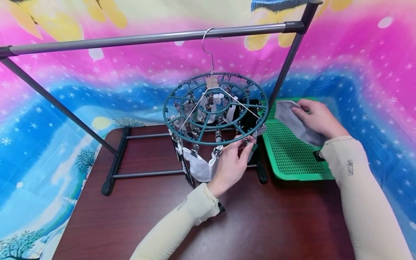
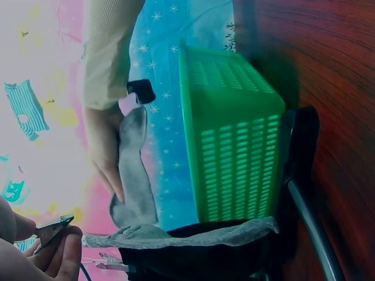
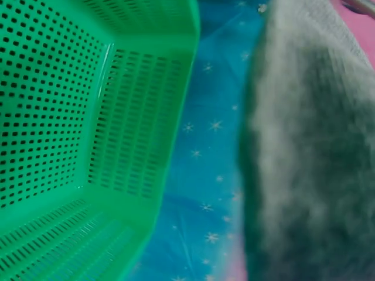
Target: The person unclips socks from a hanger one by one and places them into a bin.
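Observation:
My right hand (image 1: pixel 316 117) pinches a grey sock (image 1: pixel 297 121) by its edge, above the green basket; the sock hangs down toward the wrist. In the right wrist view this sock (image 3: pixel 313 158) fills the right side, blurred. At the near rim of the round drying hanger (image 1: pixel 208 128), my left hand (image 1: pixel 232 162) pinches a metal clip (image 1: pixel 247 141). The left wrist view shows that clip (image 2: pixel 54 229) between thumb and fingers, nothing visible in its jaws. White, grey and black socks hang from other clips; one white sock (image 1: pixel 199 168) is just left of the left hand.
The hanger hooks over the bar (image 1: pixel 156 38) of a metal rack, whose feet stand on a dark red-brown table (image 1: pixel 276 220). A green perforated basket (image 1: pixel 292 159) stands at the right. Patterned cloth (image 1: pixel 373 83) covers the walls behind.

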The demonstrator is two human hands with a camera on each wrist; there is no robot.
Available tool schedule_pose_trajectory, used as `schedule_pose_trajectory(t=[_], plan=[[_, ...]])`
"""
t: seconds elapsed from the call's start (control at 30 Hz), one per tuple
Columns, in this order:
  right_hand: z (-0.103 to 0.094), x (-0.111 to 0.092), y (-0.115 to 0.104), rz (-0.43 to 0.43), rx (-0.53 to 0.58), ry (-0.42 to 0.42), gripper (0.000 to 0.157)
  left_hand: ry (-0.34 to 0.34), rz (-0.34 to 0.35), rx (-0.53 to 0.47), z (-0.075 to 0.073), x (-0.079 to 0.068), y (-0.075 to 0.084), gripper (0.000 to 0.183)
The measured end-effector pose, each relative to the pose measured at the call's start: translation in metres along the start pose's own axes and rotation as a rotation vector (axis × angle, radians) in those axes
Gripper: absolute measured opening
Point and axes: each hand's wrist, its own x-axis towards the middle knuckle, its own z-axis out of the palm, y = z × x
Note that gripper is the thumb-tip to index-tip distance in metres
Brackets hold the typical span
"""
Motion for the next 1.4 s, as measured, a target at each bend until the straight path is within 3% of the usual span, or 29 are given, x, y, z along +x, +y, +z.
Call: schedule_pose_trajectory(t=[0.4,0.63,1.13,1.4], plan=[[0.019,0.039,0.01,0.061,0.061,-0.025,0.042,-0.009,-0.012,0.012,-0.003,-0.003,0.0,0.029],[0.037,0.056,0.019,0.097,0.071,-0.086,0.04,0.006,-0.011,0.03,-0.006,-0.005,-0.002,0.029],[0.07,0.066,0.038,0.103,0.023,-0.169,0.035,-0.004,-0.005,0.02,-0.006,-0.005,-0.003,0.03],[0.077,0.067,0.044,0.122,0.064,-0.188,0.036,-0.007,-0.002,0.013,-0.007,-0.004,-0.003,0.03]])
